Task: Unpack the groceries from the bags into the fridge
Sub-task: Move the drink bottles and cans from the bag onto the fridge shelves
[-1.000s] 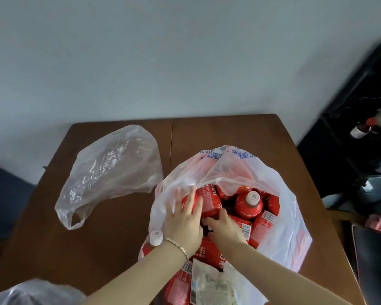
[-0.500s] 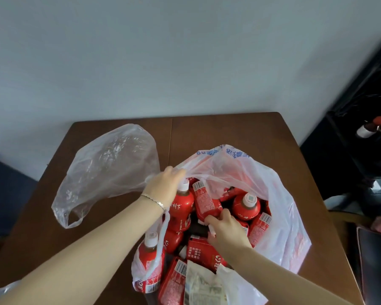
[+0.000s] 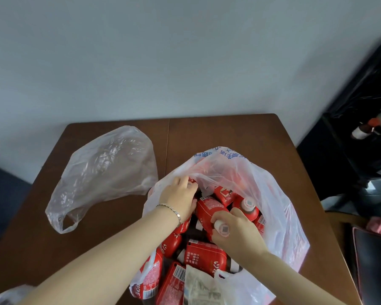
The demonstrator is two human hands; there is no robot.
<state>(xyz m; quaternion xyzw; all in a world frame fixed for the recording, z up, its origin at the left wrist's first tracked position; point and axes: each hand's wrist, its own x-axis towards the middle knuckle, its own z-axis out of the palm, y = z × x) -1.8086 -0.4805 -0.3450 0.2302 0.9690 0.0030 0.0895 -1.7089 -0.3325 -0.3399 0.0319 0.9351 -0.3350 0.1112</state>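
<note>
Bottles [image 3: 209, 213] half buried in bag [image 3: 279, 208], right hand [image 3: 235, 234] fingers gripping one's neck, left hand [image 3: 180, 199] fingers hidden, grip unclear

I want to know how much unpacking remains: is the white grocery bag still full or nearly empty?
Still full. The white grocery bag is packed with red bottles; the right hand grips one by its cap.

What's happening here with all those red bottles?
A person is unpacking groceries at a brown table. The right hand has closed its grip around the capped neck of a red bottle inside the full white bag, while the left hand reaches in at the bag's edge. Nothing is out of the bag yet. An empty clear bag lies to the left.
</note>
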